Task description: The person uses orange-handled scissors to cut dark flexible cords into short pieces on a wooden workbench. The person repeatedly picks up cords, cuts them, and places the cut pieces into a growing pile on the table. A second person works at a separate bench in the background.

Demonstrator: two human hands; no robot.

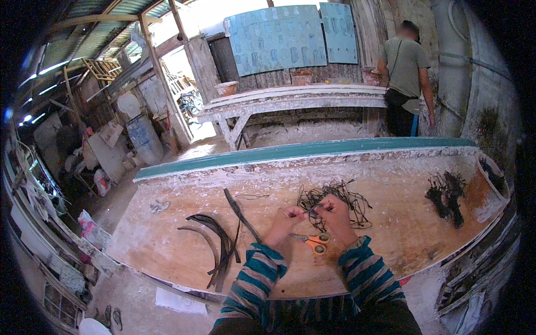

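Fingers of our left hand (283, 219) and right hand (335, 215) pinched a thin black strand (310, 211), its long axis running left to right between them, above orange scissors (314, 241) near the counter's (167, 234) front edge.

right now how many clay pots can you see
4: one clay pot at the workbench's right end, holding dark strands; three on the white back bench: left pot, middle pot, right pot beside the standing person. Others may be hidden.
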